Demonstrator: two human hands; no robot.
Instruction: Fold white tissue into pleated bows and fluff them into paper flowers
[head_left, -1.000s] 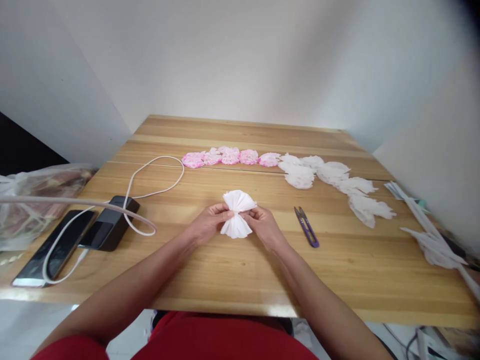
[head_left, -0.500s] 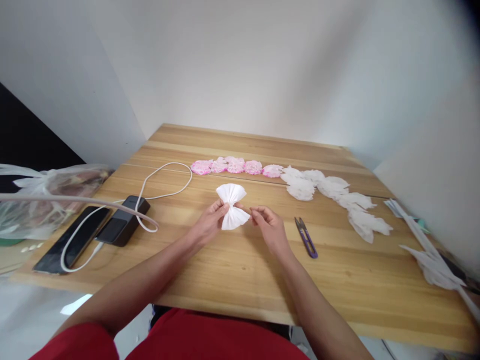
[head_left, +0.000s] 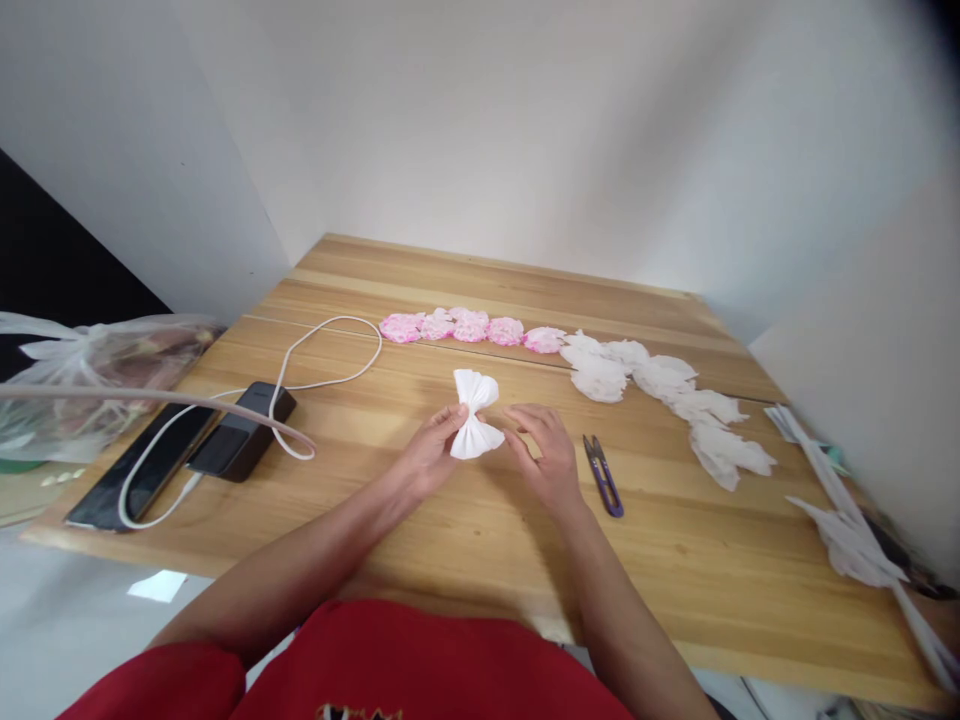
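Bow (head_left: 474, 430): white pleated paper, over the counter (head_left: 465, 540).
Left grip (head_left: 435, 445): pinching the bow's gathered middle.
Right grip (head_left: 551, 455): fingers parted, just beside its right edge; contact unclear.

you wear a deep red shirt (head_left: 435, 655), its cloth one even colour across most of the front that shows. low on that front, at the bottom edge of the view, you have a print (head_left: 358, 712): a thin gold-brown line above black and white shapes, cut off too soon to read. your left sleeve (head_left: 180, 685) is the same red, short and loose. your left forearm (head_left: 330, 545), right forearm (head_left: 615, 590), left hand (head_left: 433, 447) and right hand (head_left: 547, 458) are bare.
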